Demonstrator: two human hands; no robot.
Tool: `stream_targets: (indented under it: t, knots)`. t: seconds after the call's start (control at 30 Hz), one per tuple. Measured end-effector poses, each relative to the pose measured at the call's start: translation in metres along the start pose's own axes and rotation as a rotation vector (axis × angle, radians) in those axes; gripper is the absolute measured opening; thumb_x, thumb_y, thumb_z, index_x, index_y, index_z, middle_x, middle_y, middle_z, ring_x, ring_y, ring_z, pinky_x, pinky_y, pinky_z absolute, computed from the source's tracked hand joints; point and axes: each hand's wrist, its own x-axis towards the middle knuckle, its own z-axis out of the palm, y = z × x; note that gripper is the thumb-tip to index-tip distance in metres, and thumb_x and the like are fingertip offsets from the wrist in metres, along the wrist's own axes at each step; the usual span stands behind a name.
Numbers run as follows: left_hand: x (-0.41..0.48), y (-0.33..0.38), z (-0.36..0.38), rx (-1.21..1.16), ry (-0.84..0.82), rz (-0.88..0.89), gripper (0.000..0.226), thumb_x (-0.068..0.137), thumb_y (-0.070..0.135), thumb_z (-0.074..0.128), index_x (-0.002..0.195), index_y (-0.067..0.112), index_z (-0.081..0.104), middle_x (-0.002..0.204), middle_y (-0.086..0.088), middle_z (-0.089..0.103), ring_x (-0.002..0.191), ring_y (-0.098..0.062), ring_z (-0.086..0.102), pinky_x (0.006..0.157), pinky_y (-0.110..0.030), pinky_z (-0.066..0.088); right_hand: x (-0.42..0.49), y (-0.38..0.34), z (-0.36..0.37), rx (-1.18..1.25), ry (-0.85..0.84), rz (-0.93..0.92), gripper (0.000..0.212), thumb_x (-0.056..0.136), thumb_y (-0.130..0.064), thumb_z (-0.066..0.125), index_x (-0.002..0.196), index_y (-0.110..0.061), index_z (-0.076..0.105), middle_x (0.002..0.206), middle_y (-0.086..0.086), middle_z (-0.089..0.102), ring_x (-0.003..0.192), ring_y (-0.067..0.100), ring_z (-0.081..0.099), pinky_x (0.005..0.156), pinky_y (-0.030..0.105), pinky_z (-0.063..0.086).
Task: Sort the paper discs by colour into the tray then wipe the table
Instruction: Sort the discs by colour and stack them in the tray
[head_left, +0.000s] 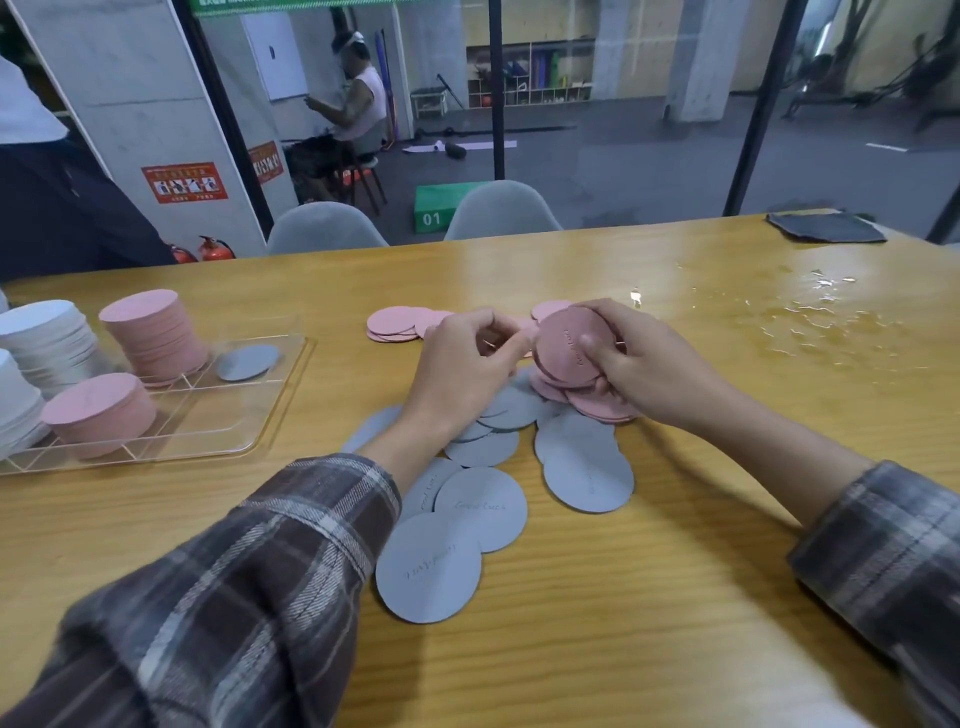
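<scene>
The right hand (639, 358) is gripping a thin stack of matte pink discs (563, 345) at mid-table. The left hand (467, 358), fingers curled, is meeting its edge, grasp unclear. Flat grey discs (483, 499) are lying beneath them, and the clear tray (280, 384) is sitting at the left edge.

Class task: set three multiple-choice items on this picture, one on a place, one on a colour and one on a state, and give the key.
1. Where on the table does the dark cloth lie? A near left corner; B far right corner; C centre.
2. What colour are the discs held in the right grip? A white; B grey; C pink.
3. The table's right side is: A wet; B scorched; C taped over.
Key: B, the cloth sits by that far edge; C, a pink stack is clasped; A, spilled liquid glistens there.
</scene>
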Motion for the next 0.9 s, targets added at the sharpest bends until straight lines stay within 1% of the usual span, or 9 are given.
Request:
stream_targets:
  t: [0.07, 0.13, 0.23, 0.37, 0.43, 0.5, 0.6, 0.77, 0.9]
  knots:
    - [0.003, -0.003, 0.006, 0.186, -0.031, 0.086, 0.012, 0.092, 0.025, 0.078, 0.082, 0.021, 0.073, 0.085, 0.011, 0.073, 0.077, -0.005, 0.066, 0.071, -0.009, 0.044, 0.0, 0.011, -0.006, -0.044, 0.03, 0.031, 0.028, 0.106, -0.017, 0.047, 0.132, -0.021, 0.056, 0.097, 0.0, 0.067, 0.079, 0.02, 0.063, 0.065, 0.024, 0.043]
    - [0.003, -0.007, 0.011, 0.286, -0.125, 0.141, 0.006, 0.091, 0.028, 0.078, 0.091, 0.024, 0.073, 0.098, 0.009, 0.068, 0.087, 0.002, 0.06, 0.078, -0.003, 0.037, -0.001, 0.02, -0.009, -0.072, 0.052, 0.053, 0.023, 0.107, -0.018, 0.045, 0.128, -0.017, 0.055, 0.102, 0.001, 0.064, 0.083, 0.021, 0.059, 0.064, 0.017, 0.04]
    - [0.005, -0.021, 0.018, 0.392, -0.248, 0.17, 0.031, 0.093, 0.046, 0.074, 0.116, 0.026, 0.075, 0.117, 0.005, 0.064, 0.109, -0.011, 0.057, 0.097, -0.026, 0.045, -0.001, 0.024, -0.012, -0.104, 0.088, 0.045, 0.006, 0.108, -0.017, 0.042, 0.109, -0.018, 0.048, 0.089, 0.001, 0.059, 0.077, 0.02, 0.053, 0.058, 0.011, 0.036]
    - [0.006, -0.023, 0.022, 0.468, -0.33, 0.189, 0.048, 0.091, 0.068, 0.055, 0.128, 0.041, 0.071, 0.125, 0.013, 0.064, 0.12, -0.016, 0.052, 0.108, -0.045, 0.044, 0.002, 0.024, -0.014, -0.139, 0.101, 0.039, 0.004, 0.108, -0.016, 0.041, 0.107, -0.02, 0.043, 0.093, 0.007, 0.06, 0.082, 0.027, 0.05, 0.061, 0.031, 0.028]
    - [0.005, -0.019, 0.02, 0.449, -0.34, 0.183, 0.041, 0.093, 0.066, 0.057, 0.119, 0.041, 0.075, 0.117, 0.014, 0.069, 0.113, -0.017, 0.056, 0.104, -0.045, 0.045, 0.002, 0.026, -0.014, -0.137, 0.11, 0.045, 0.004, 0.108, -0.017, 0.042, 0.107, -0.02, 0.045, 0.089, 0.006, 0.06, 0.077, 0.023, 0.052, 0.057, 0.022, 0.034]
    - [0.005, -0.017, 0.017, 0.388, -0.299, 0.175, 0.029, 0.093, 0.06, 0.066, 0.101, 0.037, 0.081, 0.099, 0.011, 0.075, 0.099, -0.016, 0.063, 0.09, -0.044, 0.051, 0.001, 0.027, -0.012, -0.13, 0.112, 0.054, 0.005, 0.108, -0.017, 0.042, 0.105, -0.02, 0.045, 0.082, 0.0, 0.057, 0.072, 0.011, 0.052, 0.055, 0.011, 0.036]
    - [0.002, -0.017, 0.011, 0.348, -0.25, 0.153, 0.027, 0.084, 0.057, 0.078, 0.091, 0.031, 0.082, 0.088, 0.011, 0.075, 0.089, -0.01, 0.067, 0.079, -0.041, 0.055, 0.0, 0.028, -0.01, -0.123, 0.101, 0.055, 0.004, 0.108, -0.018, 0.042, 0.107, -0.021, 0.044, 0.082, -0.009, 0.053, 0.073, 0.003, 0.049, 0.056, 0.008, 0.036]
    - [-0.007, -0.018, 0.002, 0.326, -0.181, 0.17, 0.035, 0.077, 0.045, 0.088, 0.103, 0.024, 0.079, 0.102, 0.009, 0.075, 0.094, -0.006, 0.067, 0.081, -0.024, 0.052, -0.001, 0.028, -0.006, -0.102, 0.11, 0.051, 0.012, 0.109, -0.019, 0.041, 0.117, -0.021, 0.05, 0.09, 0.0, 0.057, 0.078, 0.017, 0.053, 0.056, 0.007, 0.035]
    - [-0.01, -0.012, 0.0, 0.157, -0.168, 0.144, 0.045, 0.075, 0.016, 0.092, 0.114, 0.025, 0.074, 0.114, 0.011, 0.063, 0.089, -0.005, 0.066, 0.075, -0.015, 0.053, -0.001, 0.027, -0.009, -0.099, 0.113, 0.057, 0.023, 0.109, -0.018, 0.039, 0.129, -0.016, 0.05, 0.088, -0.002, 0.057, 0.078, 0.02, 0.056, 0.057, 0.014, 0.036]
